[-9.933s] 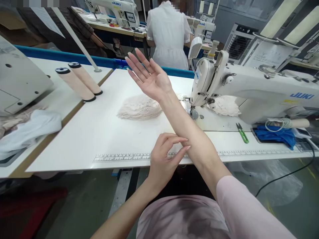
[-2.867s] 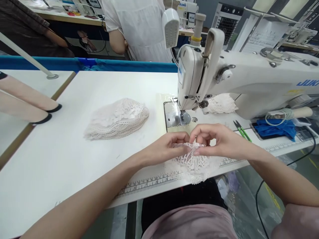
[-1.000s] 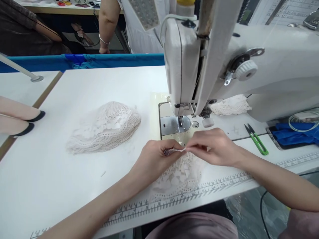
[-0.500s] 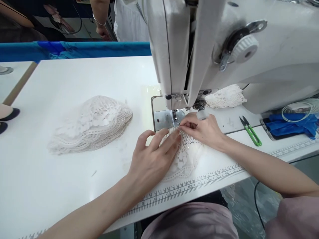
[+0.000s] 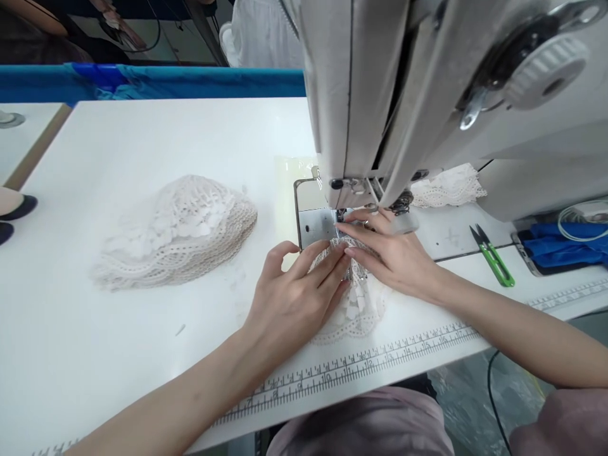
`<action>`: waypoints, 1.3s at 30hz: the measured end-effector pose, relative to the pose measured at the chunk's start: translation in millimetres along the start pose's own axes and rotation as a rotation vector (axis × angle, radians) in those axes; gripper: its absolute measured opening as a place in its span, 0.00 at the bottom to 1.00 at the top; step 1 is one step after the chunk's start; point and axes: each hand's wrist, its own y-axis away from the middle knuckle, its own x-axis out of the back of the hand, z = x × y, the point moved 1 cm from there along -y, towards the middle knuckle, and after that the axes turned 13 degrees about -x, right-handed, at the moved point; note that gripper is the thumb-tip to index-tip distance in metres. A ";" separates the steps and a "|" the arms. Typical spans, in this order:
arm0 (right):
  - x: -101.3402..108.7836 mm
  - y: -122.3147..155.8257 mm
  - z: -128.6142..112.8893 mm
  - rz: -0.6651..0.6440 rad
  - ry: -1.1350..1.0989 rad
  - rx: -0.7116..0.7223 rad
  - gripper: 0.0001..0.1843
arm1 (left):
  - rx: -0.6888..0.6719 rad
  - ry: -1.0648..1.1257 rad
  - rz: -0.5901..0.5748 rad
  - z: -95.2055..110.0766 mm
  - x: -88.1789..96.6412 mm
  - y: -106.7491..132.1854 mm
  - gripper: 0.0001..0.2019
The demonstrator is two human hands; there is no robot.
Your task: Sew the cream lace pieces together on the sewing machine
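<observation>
The small pale pink scalloped lace piece lies flat on the white sewing table, its far edge bunched at the metal needle plate, scalloped border facing the near side

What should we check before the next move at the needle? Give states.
1. Lace piece held down: left hand lies flat on it, right hand is on its far edge. Ok.
2. Lace edge reaches the metal plate: ok.
3. Right fingertips away from the needle: cannot tell, the sewing machine hides it.
4. Presser foot down: cannot tell.
5. Snips apart from both hands: ok.
6. Lace pile apart from the lace piece: ok.
</observation>
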 end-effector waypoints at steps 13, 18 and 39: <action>14.2 1.9 10.4 0.220 0.436 0.011 0.14 | 0.009 0.002 -0.035 -8.0 -2.6 -1.5 0.11; 5.7 9.8 -5.4 0.129 0.394 0.092 0.17 | 0.022 -0.004 -0.044 -8.6 -2.5 -1.4 0.13; 1.7 5.8 0.7 0.158 0.500 0.082 0.18 | 0.069 -0.036 -0.069 -5.6 -3.7 -4.0 0.15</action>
